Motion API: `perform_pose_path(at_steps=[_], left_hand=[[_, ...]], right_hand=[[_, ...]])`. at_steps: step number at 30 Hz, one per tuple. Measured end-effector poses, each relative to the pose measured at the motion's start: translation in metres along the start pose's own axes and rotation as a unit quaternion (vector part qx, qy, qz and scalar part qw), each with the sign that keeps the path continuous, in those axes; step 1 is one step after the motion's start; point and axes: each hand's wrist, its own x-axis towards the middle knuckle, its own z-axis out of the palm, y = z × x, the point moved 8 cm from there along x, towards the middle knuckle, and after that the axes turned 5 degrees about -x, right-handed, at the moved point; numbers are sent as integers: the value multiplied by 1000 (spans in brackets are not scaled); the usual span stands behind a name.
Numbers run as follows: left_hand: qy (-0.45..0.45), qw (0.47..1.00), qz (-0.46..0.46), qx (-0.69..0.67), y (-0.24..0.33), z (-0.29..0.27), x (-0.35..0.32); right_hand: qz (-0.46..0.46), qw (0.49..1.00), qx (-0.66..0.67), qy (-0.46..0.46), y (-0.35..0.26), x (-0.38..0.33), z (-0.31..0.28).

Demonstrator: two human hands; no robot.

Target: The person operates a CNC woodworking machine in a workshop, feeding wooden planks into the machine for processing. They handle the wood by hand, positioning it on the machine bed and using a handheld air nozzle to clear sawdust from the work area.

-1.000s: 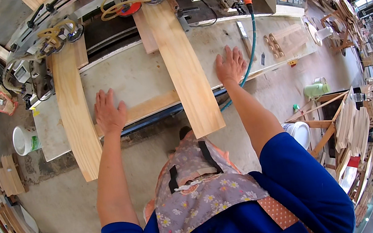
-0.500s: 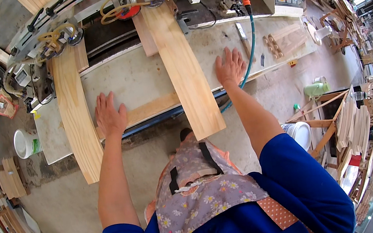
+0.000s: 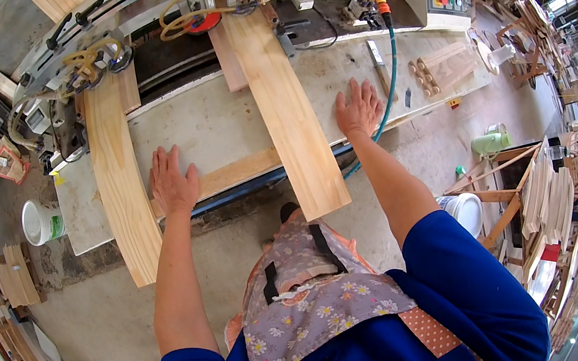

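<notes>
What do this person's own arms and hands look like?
The left grip and right grip are bare human hands; no gloves, rings or watch show. Short royal-blue sleeves cover the upper arms, leaving the forearms uncovered.

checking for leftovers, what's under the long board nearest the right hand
Under the long board are the worktable and, past the table's front edge, the floor. A shorter board shows along its left side; whether that continues underneath is covered.
</notes>
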Motion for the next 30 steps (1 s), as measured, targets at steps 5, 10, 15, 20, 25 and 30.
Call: perform_pose_path(at_steps=[5, 10, 15, 20, 25, 30], left_hand=[[-26, 1000, -13, 1, -2, 3, 0], [0, 1000, 8, -4, -3, 2, 0], [-7, 1000, 5, -4, 0, 1, 1], [-7, 1000, -1, -5, -1, 3, 1], [-2, 1000, 2, 1, 1, 0, 1], [-10, 1000, -3, 1, 2, -1, 2]], right_hand=[[-2, 1000, 4, 6, 1, 0, 1], [-5, 1000, 1, 11, -2, -1, 0], [-6, 1000, 5, 19, 1, 0, 1], [-1, 1000, 13, 9, 0, 0, 0], [0, 1000, 16, 15, 1, 1, 1], [2, 1000, 11, 11, 1, 1, 0]])
